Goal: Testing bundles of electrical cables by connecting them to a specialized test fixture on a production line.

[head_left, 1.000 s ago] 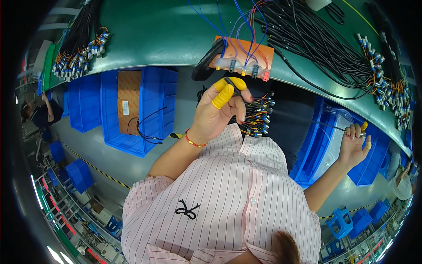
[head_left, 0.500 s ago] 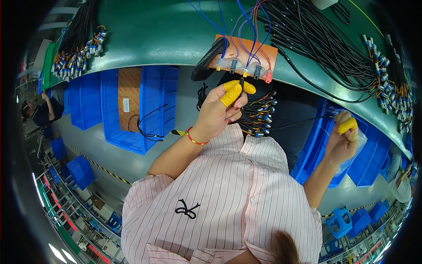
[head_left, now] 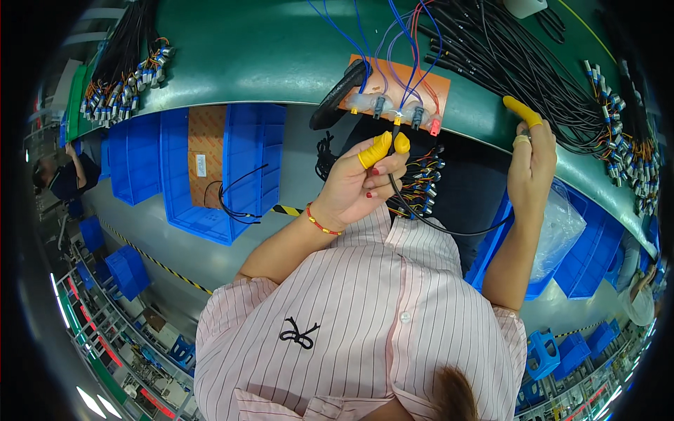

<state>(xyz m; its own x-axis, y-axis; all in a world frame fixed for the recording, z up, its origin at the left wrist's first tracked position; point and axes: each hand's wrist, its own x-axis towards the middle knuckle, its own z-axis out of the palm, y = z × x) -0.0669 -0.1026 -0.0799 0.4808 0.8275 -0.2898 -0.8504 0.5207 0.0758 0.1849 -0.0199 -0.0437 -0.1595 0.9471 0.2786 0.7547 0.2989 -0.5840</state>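
My left hand (head_left: 366,175), with yellow finger cots on thumb and index finger, pinches a thin black cable (head_left: 449,231) close to its end. That end meets the yellow connector (head_left: 397,121) on the front edge of an orange board (head_left: 400,81). Blue, purple and red wires run up from the board, which also carries grey and red connectors. From my left hand the cable loops down and right, passing out of sight at my right forearm. My right hand (head_left: 531,158) is raised at the table edge, index finger stretched toward black cables (head_left: 519,77); nothing shows in its grip.
A black padded bar (head_left: 339,95) sits against the board's left side. More cable bundles with metal connectors (head_left: 126,91) hang at the far left of the green table (head_left: 246,56). Below are blue bins (head_left: 193,226), and a bundle with coloured wire ends (head_left: 421,186) lies by my lap.
My right hand has moved up to the table edge and its index finger has straightened. The cable it drew out sideways now hangs in a slack loop. My left hand keeps its pinch.
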